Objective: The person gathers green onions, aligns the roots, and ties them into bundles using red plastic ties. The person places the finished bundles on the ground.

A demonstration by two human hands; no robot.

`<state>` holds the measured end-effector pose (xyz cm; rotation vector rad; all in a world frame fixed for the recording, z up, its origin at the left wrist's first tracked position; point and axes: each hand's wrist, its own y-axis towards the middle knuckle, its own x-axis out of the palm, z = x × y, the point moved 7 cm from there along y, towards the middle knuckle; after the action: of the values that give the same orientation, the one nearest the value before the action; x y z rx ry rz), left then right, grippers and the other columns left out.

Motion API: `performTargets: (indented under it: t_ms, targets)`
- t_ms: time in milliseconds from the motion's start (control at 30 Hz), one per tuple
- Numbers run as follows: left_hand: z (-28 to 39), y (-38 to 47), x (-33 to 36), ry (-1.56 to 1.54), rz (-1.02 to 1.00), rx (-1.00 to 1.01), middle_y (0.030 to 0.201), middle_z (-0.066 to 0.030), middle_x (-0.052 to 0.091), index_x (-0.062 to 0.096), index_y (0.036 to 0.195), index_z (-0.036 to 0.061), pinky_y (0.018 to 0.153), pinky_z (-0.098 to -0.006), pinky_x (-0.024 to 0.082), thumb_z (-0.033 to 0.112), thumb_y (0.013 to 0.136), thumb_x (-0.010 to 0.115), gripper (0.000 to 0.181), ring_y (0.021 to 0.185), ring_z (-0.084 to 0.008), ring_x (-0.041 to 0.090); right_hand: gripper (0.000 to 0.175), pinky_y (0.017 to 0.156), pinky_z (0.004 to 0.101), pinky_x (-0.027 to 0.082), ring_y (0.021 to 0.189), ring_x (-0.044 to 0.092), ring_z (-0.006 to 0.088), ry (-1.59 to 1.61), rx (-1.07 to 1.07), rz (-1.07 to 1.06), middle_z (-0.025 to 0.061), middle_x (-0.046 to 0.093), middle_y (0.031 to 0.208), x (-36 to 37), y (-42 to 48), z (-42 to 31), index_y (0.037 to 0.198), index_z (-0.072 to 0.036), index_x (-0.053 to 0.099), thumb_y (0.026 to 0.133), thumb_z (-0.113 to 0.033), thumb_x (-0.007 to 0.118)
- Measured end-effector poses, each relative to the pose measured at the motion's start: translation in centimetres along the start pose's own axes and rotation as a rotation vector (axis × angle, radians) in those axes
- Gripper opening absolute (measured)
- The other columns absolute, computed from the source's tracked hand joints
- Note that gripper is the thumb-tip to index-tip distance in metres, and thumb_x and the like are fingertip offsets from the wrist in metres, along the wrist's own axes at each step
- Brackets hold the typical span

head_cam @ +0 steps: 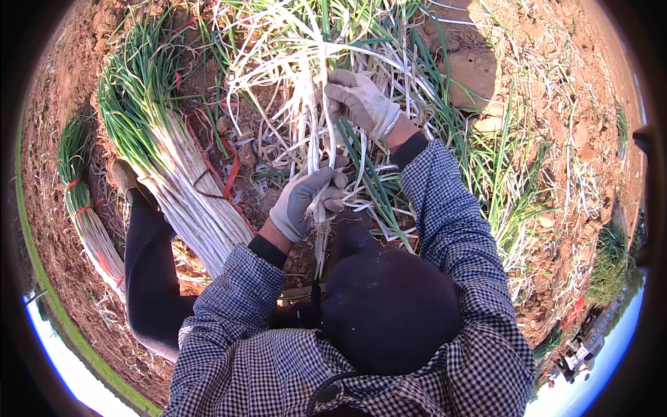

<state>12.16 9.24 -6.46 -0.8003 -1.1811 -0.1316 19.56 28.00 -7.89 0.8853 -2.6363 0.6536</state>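
Note:
My left hand (305, 200), in a grey-coated white work glove, grips a few green onions (314, 140) close to their root ends. Their roots hang below the fist, and the white stalks run upward away from me. Higher up, my right hand (362, 101), gloved the same way, has its fingers closed around one of these stalks; the fingertips are partly hidden. Dry, pale leaves (260, 78) splay out around the upper stalks. Beyond and under the hands lies a loose heap of green onions (359, 31) with green tops.
Left of my hands lies a thick bundle of cleaned green onions (182, 151) across a dark tie. A thinner bundle (86, 208) with red ties lies further left. Red strips (232, 169) lie on the brown soil (568, 31). More onions (500, 193) spread to the right.

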Motion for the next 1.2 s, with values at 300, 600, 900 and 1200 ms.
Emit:
performTargets:
  t_ms: [300, 600, 900, 1200]
  targets:
    - [2.1, -5.9, -3.7, -0.218, 0.097, 0.08, 0.083, -0.0058, 0.048, 0.049, 0.117, -0.0042, 0.043, -0.0178, 0.034, 0.009, 0.105, 0.047, 0.018, 0.055, -0.0059, 0.034, 0.015, 0.087, 0.0448, 0.053, 0.097, 0.067, 0.037, -1.059, -0.268, 0.71, 0.017, 0.07, 0.1, -11.4, -4.2, 0.9, 0.103, -0.009, 0.067, 0.093, -0.017, 0.06]
    - [5.4, -9.1, -4.8, 0.177, 0.361, 0.184, 0.075, -0.0041, 0.053, 0.05, 0.132, -0.0062, 0.043, -0.0199, 0.028, 0.015, 0.103, 0.053, 0.036, 0.051, -0.0044, 0.033, 0.029, 0.095, 0.0497, 0.05, 0.111, 0.062, 0.0359, -1.858, 0.184, 0.738, 0.015, 0.064, 0.121, -18.5, -4.2, 0.8, 0.108, -0.01, 0.07, 0.089, -0.031, 0.065]
    - [0.5, -2.6, -5.1, 0.426, 0.356, 0.249, 0.109, -0.0156, 0.071, 0.059, 0.122, -0.0031, 0.083, -0.0351, 0.06, 0.021, 0.101, 0.063, 0.032, 0.09, -0.0207, 0.071, 0.022, 0.061, 0.0372, 0.051, 0.071, 0.066, 0.021, -0.797, -0.08, 0.183, 0.007, 0.063, 0.078, 0.4, -8.5, 3.6, 0.105, -0.006, 0.06, 0.101, -0.028, 0.06]
    - [-0.8, -1.9, -3.8, 0.209, 0.272, 0.068, 0.106, -0.0167, 0.07, 0.055, 0.128, -0.0016, 0.08, -0.0417, 0.061, 0.019, 0.102, 0.057, 0.034, 0.085, -0.023, 0.07, 0.02, 0.067, 0.0268, 0.049, 0.072, 0.056, 0.0082, -0.146, 0.305, -0.056, -0.0003, 0.066, 0.085, 4.7, -6.2, 9.2, 0.115, -0.002, 0.066, 0.102, -0.015, 0.058]
